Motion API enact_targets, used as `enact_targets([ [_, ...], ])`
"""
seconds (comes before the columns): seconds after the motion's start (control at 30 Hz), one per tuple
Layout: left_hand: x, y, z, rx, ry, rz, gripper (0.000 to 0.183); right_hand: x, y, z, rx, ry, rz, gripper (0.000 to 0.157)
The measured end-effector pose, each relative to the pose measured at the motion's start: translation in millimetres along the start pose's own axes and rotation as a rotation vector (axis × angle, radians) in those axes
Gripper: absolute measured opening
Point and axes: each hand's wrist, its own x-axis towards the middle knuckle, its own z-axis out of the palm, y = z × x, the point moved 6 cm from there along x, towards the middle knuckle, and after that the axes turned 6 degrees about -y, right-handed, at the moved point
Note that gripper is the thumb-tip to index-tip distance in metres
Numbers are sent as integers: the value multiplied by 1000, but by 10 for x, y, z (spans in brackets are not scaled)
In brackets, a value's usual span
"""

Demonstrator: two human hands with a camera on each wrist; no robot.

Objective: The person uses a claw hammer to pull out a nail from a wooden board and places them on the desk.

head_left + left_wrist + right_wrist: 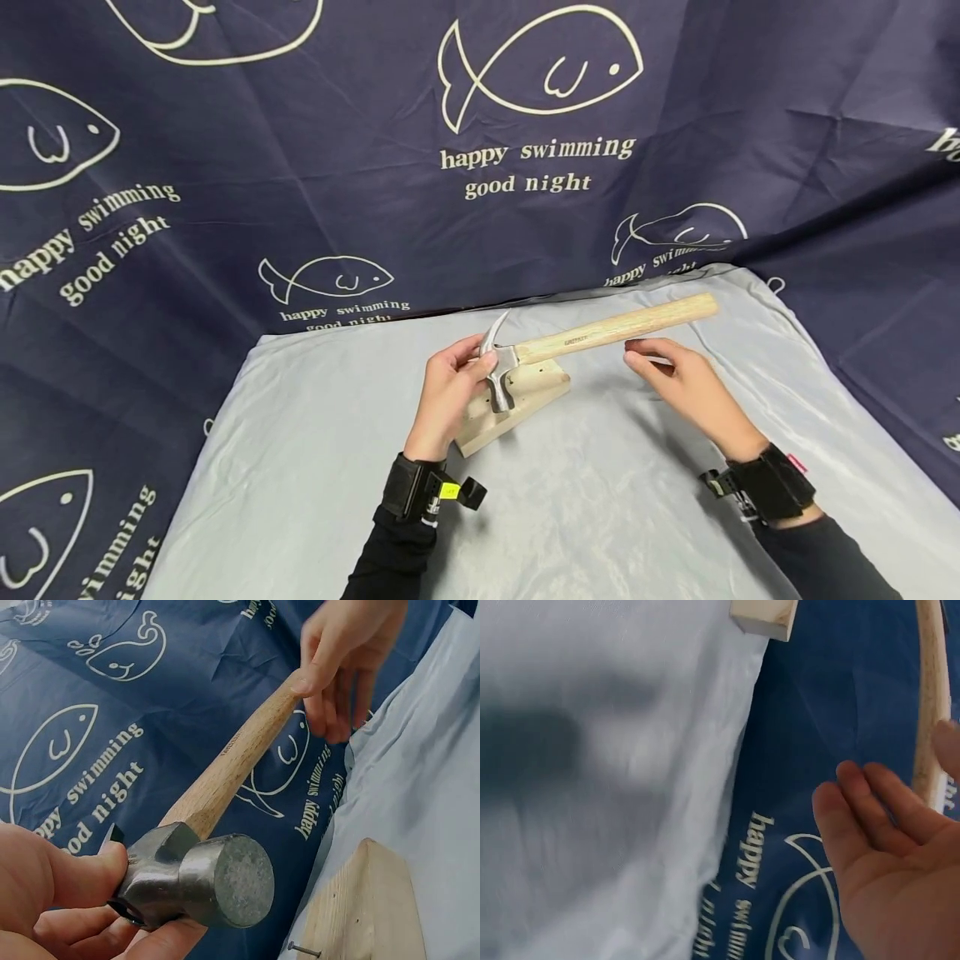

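Observation:
A claw hammer (600, 337) with a pale wooden handle and steel head is held up over the wooden block, its handle reaching toward the right. My left hand (444, 392) grips the steel head (217, 881) between thumb and fingers, near the claw side. Just below the handle is my right hand (686, 387), its fingers loosely extended in the right wrist view and not wrapped around the wood. The right thumb overlaps the handle in both wrist views. Under the hammer lies the wooden block (480, 433), partly hidden by it, with a nail (306, 950) sticking out.
A light grey cloth (600, 500) covers the table. Behind and at the sides hangs a dark blue curtain (360, 150) printed with fish and lettering, close to the table's far edge. Each wrist wears a black camera strap.

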Motion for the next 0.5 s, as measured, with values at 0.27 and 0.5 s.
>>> enact_targets([
  [0.27, -4, 12, 57, -25, -16, -10, 38, 98, 67, 117, 349, -80, 13, 39],
  [0.5, -3, -24, 124, -8, -40, -44, 41, 130, 7, 137, 891, -43, -93, 34],
])
